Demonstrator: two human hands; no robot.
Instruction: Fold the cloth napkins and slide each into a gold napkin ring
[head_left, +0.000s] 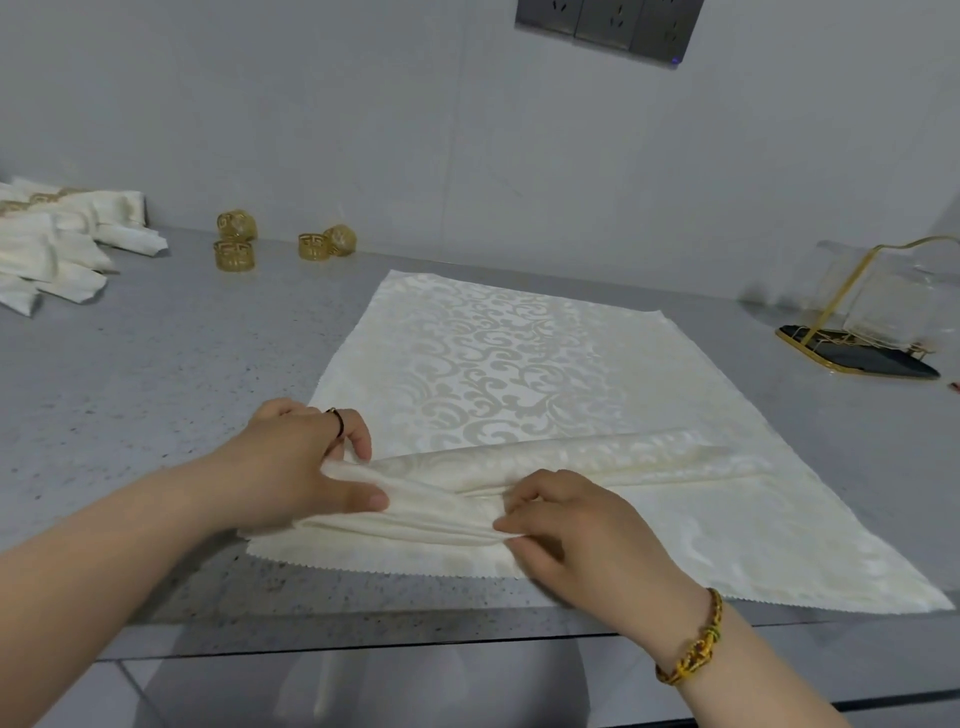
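Note:
A cream damask napkin (498, 358) lies spread on the grey counter (156, 374), its near part gathered into narrow pleats. My left hand (306, 457) pinches the pleated folds at their left end, thumb on top. My right hand (566, 525) pinches the same folds near the middle, fingers curled into the cloth. Several gold napkin rings (236, 239) stand loose at the back left by the wall. At the far left lies a pile of folded napkins (57, 244), some with gold rings around them.
A gold wire holder on a dark tray (857, 343) sits at the right, with clear plastic behind it. The counter's front edge (363, 639) runs just below my wrists. A wall with sockets (608, 26) bounds the back.

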